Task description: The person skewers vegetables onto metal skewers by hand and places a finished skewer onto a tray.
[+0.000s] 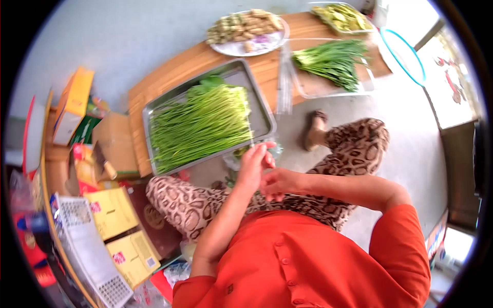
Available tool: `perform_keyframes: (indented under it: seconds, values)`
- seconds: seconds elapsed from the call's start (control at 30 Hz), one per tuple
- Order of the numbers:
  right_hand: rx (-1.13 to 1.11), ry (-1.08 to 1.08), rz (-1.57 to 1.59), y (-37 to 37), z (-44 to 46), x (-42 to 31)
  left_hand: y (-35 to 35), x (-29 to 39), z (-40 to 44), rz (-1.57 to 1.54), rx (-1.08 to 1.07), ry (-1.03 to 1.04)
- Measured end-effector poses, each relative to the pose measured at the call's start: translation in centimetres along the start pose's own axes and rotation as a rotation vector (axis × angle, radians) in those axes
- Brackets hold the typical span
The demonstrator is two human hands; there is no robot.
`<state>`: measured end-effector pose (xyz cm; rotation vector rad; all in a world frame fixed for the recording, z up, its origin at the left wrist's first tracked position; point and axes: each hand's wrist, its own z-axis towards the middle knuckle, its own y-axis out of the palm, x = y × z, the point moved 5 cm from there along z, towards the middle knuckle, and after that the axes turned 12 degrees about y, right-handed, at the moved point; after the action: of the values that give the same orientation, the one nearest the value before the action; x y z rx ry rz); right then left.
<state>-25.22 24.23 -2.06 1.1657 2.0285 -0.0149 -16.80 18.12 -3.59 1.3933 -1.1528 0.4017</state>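
Note:
My left hand [251, 168] is in front of my lap, its fingers closed around a thin pale skewer [250, 131] that points up over the tray's near right edge. Close beside it, my right hand [280, 183] has its fingers curled in; whatever they may hold is hidden. Beyond my hands, a metal tray [263, 102] holds a thick layer of green stems [203, 126] with some leaves at the far end. A bundle of thin skewers [284, 82] lies at the table's edge, to the right of the metal tray.
On the wooden table [177, 66] stand a plate of pale food pieces [246, 31], a clear tray [308, 94] with long green leaves [336, 61], and a tray of yellow-green leaves [341, 18]. Cardboard boxes [115, 136] and a knife [107, 164] are at left.

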Motion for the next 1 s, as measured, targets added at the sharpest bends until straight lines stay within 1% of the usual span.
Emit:
perform_keyframes:
  seconds: [0.03,0.1,0.13,0.17,0.2,0.23,0.3,0.33,0.4,0.43,0.5,0.53,0.57,0.63,0.7,0.77,0.83,0.9,0.93,1.0]
  values:
    - [0.011,0.048,-0.137,-0.2,-0.2,-0.4,-0.5,0.7,-0.3,0.002,0.021,0.056]
    - [0.151,-0.061,-0.42,-2.4,-1.1,-3.2,-1.7,2.8,-1.2,0.132,-0.004,0.093]
    - [0.207,-0.109,-0.362,-4.0,-1.5,-4.7,-1.9,3.5,-1.5,0.137,0.004,0.096]
    - [0.27,-0.151,-0.3,-5.6,-2.0,-6.0,-2.2,3.9,-1.9,0.3,-0.013,0.035]
    - [0.292,-0.214,-0.158,-6.5,-2.6,-7.3,-2.3,3.9,-2.1,0.462,-0.031,-0.024]
    - [0.31,-0.279,-0.02,-7.1,-3.0,-8.7,-2.1,3.7,-2.1,0.463,-0.031,-0.022]
    - [0.303,-0.316,0.006,-7.4,-3.1,-10.3,-1.4,2.5,-2.2,0.646,-0.179,-0.016]
    - [0.251,-0.335,0.083,-7.5,-2.8,-10.5,-1.2,1.9,-2.0,0.606,-0.237,-0.043]
    - [0.13,-0.394,0.237,-8.0,-1.9,-10.4,-0.9,1.8,-1.6,0.621,-0.28,-0.083]
    - [0.13,-0.395,0.246,-8.2,-1.9,-10.4,-0.1,2.2,-1.4,0.624,-0.321,-0.118]
    - [0.191,-0.443,0.412,-9.2,-2.4,-10.5,-0.1,4.4,-0.5,0.586,-0.333,-0.13]
    - [0.199,-0.474,0.474,-10.1,-2.5,-10.5,-0.7,6.3,0.7,0.626,-0.272,-0.007]
    - [0.262,-0.498,0.499,-11.1,-2.9,-10.5,-1.4,8.3,2.0,0.666,-0.21,0.118]
    - [0.287,-0.544,0.497,-13.2,-2.9,-10.2,-4.2,11.6,4.8,0.812,-0.067,0.307]
    - [0.308,-0.542,0.514,-14.2,-2.3,-9.9,-6.9,14.0,7.6,1.16,0.031,0.612]
    - [0.309,-0.482,0.44,-14.4,-1.5,-9.6,-7.3,15.5,9.3,1.524,0.039,0.72]
    - [0.304,-0.479,0.443,-13.6,-1.2,-9.7,-7.9,15.7,10.9,1.581,-0.011,0.709]
    - [0.291,-0.396,0.443,-12.9,-0.7,-9.6,-8.2,15.1,12.1,1.711,-0.114,0.666]
    - [0.283,-0.398,0.425,-12.7,-0.6,-9.6,-8.4,14.8,12.5,1.727,-0.134,0.621]
    - [0.276,-0.393,0.422,-12.5,-0.7,-9.9,-8.5,14.7,13.0,1.73,-0.157,0.614]
